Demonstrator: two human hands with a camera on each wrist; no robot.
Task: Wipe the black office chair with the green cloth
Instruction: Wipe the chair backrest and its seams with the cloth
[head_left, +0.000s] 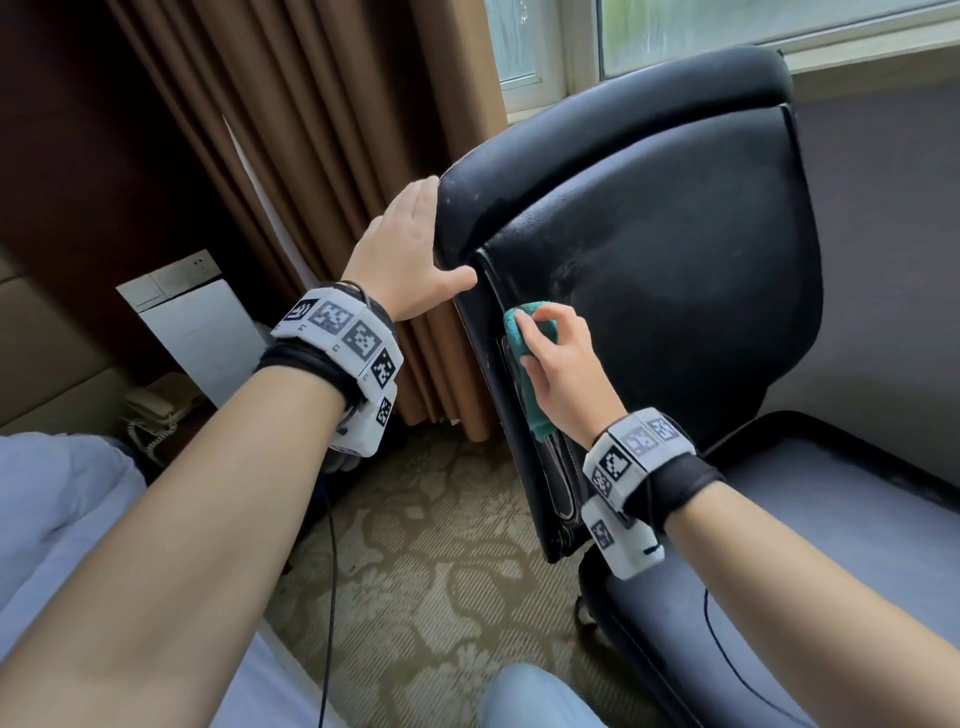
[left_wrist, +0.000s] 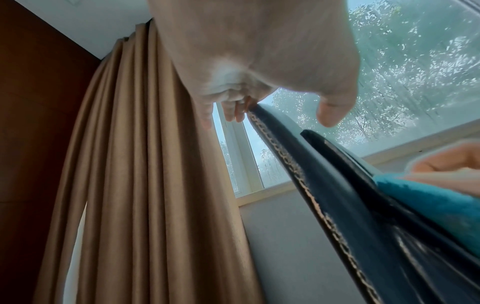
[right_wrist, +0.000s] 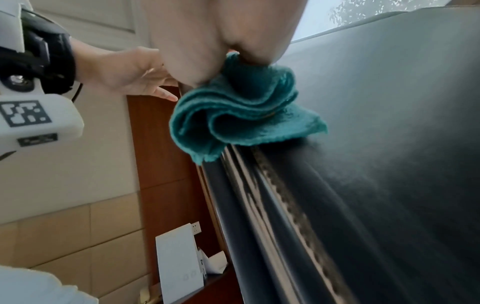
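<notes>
The black office chair (head_left: 649, 249) is filling the right of the head view, its base cut off by the frame and its left edge partly hidden behind both hands. The brown curtain (head_left: 311, 130) is hanging just behind the left hand's fingers, with the window (head_left: 727, 31) above and beyond the backrest. On the patterned carpet (head_left: 441, 571), well below the fingers, a cable is trailing from the wrist gear.

The left hand (head_left: 410, 254) is resting on the backrest's upper left edge, fingers straight and going over the back, thumb stretched across the front; only the left wrist view is showing those fingertips (left_wrist: 233, 111) hooking loosely behind the stitched seam. The right hand (head_left: 563, 358) is gripping the green cloth (head_left: 524, 338), fingers curled round the bunched fabric and pressing it against the backrest's left side, just below the left thumb. The head view is hiding most of the cloth beneath the fingers; the right wrist view is showing its folds (right_wrist: 233, 115) spilling out below the palm onto the leather, though blur is softening the seam beneath.
</notes>
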